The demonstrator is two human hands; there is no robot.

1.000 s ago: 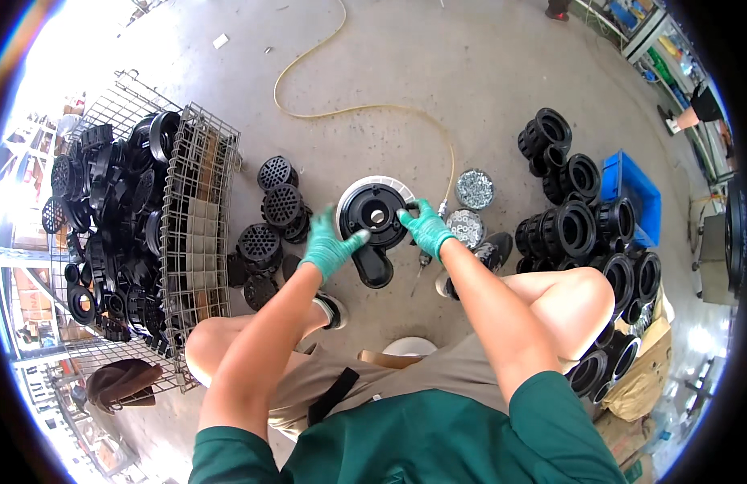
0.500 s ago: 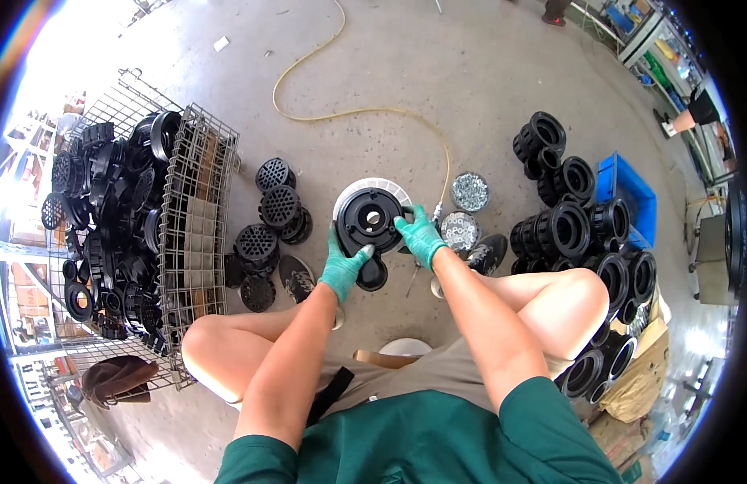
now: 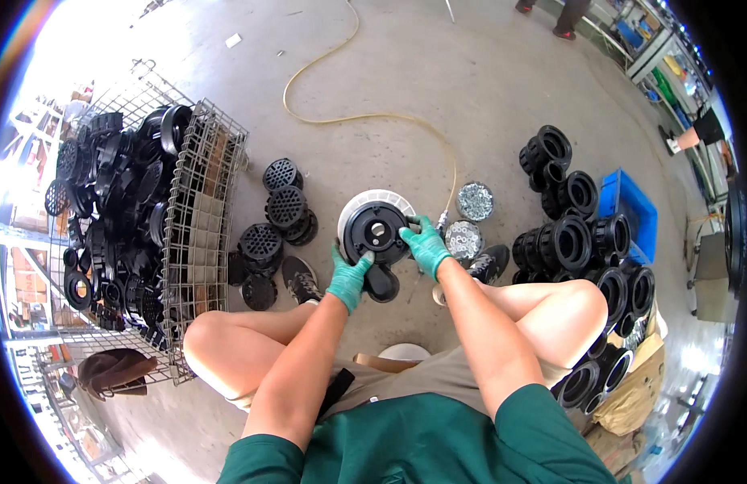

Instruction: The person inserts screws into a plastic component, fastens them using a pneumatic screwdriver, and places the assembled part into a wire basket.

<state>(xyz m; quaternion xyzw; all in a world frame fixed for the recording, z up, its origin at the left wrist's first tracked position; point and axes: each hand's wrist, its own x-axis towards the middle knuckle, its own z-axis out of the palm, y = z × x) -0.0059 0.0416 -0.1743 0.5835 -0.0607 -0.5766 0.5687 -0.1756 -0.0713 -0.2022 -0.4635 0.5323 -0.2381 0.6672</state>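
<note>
My left hand (image 3: 349,278) and my right hand (image 3: 426,244), both in green gloves, grip a round black plastic part (image 3: 359,232) from its two sides. The part has a hole at its centre, and a smaller round black lobe (image 3: 382,285) shows at its near edge. My thumbs lie on its upper face, while the other fingers are partly hidden at its rim. Below and behind it shows a white round ribbed rim (image 3: 373,196). Just right of my right hand stand a round container of washers (image 3: 464,239) and another of small metal fasteners (image 3: 475,202).
A wire cage (image 3: 197,234) heaped with black plastic parts stands left. Perforated black discs (image 3: 287,207) are stacked beside it. Black ring-shaped parts (image 3: 568,242) and a blue crate (image 3: 636,211) are at right. A yellowish hose (image 3: 373,115) crosses the floor to a metal fitting.
The view has shifted slightly, so the surroundings sit lower and a bit further right. Both hands keep their hold on the round black part, which appears tilted slightly differently.
</note>
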